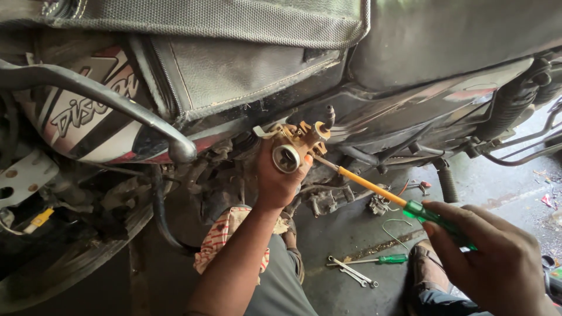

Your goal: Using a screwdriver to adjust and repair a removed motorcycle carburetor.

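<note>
While carburetor is gripped steady by left hand, screwdriver is held by right hand from 4 o'clock, tip seated in its screw.

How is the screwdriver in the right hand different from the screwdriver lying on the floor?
The held screwdriver is raised and slanted, its tip at the carburetor in the left hand; the floor screwdriver lies flat beside wrenches. The held one has an orange shaft; the other's is bare metal. Both have green handles.
</note>
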